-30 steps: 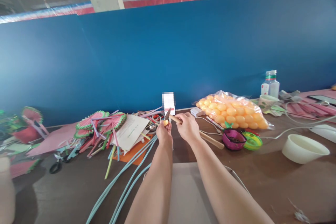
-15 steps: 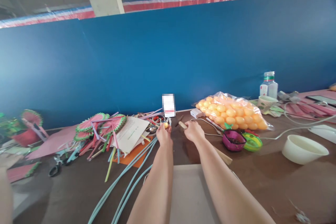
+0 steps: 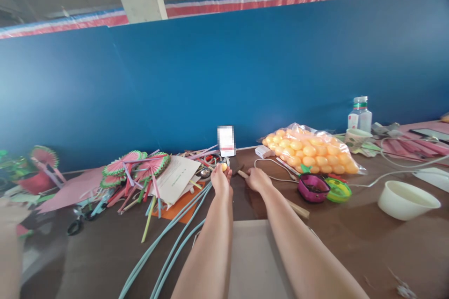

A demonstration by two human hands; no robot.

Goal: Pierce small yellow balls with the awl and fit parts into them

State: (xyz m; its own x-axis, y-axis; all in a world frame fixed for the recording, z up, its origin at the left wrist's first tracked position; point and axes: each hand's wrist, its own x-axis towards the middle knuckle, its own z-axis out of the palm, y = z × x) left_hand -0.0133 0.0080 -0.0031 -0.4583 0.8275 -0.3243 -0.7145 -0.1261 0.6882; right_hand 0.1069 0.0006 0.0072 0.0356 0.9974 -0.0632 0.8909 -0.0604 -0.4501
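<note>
My left hand [image 3: 220, 181] is closed around a small orange-yellow ball [image 3: 224, 167], whose top shows above the fingers. A short way to its right, my right hand [image 3: 257, 179] grips a wooden-handled tool [image 3: 242, 174] with a dark tip pointing up and left. The tool's kind cannot be made out. Ball and tool are apart. Behind the hands a phone-like white screen [image 3: 227, 149] stands against the blue partition. Right of my right hand lies a clear plastic bag of orange balls [image 3: 310, 151], with a purple container [image 3: 313, 188] in front.
Green cords [image 3: 164, 236] run along the left of my arms, near pink-green paper fans [image 3: 152, 167], a printed sheet [image 3: 177, 176] and scissors [image 3: 75, 226]. A cream bowl [image 3: 403, 205] and bottles [image 3: 360, 114] stand on the right. Another person's arm [image 3: 10, 247] shows at the left edge.
My left hand has turned slightly, and more of the ball shows. The tool in my right hand has dipped a little down and left. The other person's arm has moved further in.
</note>
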